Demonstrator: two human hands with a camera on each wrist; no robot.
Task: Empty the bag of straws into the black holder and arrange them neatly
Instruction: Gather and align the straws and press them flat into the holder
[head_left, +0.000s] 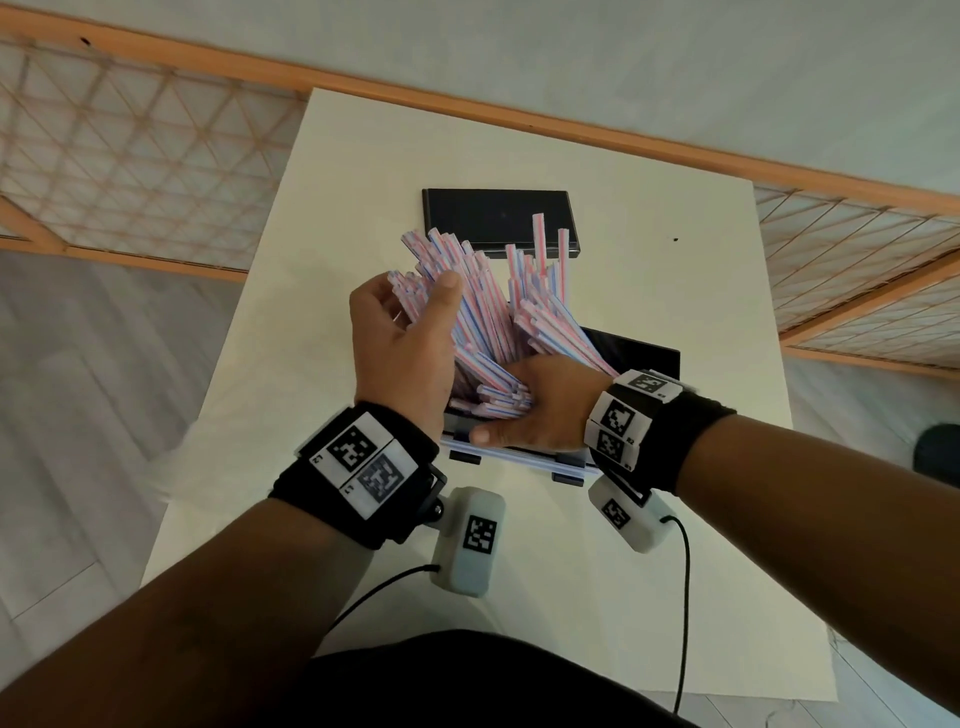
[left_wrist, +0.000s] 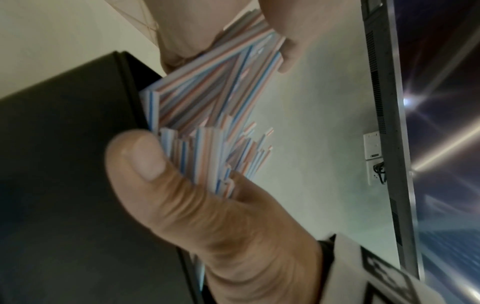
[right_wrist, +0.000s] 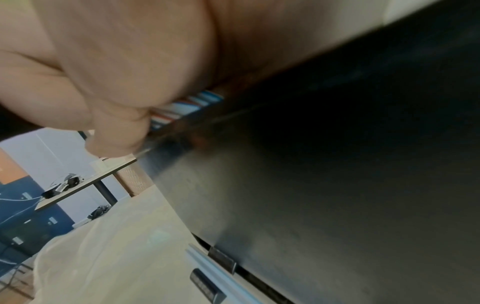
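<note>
Pink, blue and white striped straws (head_left: 483, 312) stand fanned out and uneven in the black holder (head_left: 644, 353) on the white table (head_left: 675, 270). My left hand (head_left: 410, 312) grips the upper part of the left bunch, thumb in front and fingers curled behind. My right hand (head_left: 540, 410) reaches into the holder's near end and holds the straws' lower ends, thumb along the front rim. In the left wrist view the right thumb (left_wrist: 145, 164) lies beside the straws (left_wrist: 207, 92) at the holder's wall (left_wrist: 64, 164). The right wrist view shows straw ends (right_wrist: 187, 107) under my palm. No bag shows.
A flat black lid (head_left: 493, 213) lies on the table just beyond the straws. The table's edges run close on the left and right. Wooden-framed lattice screens (head_left: 130, 171) stand on the floor behind. Cables (head_left: 680, 597) hang from the wrist cameras near the front edge.
</note>
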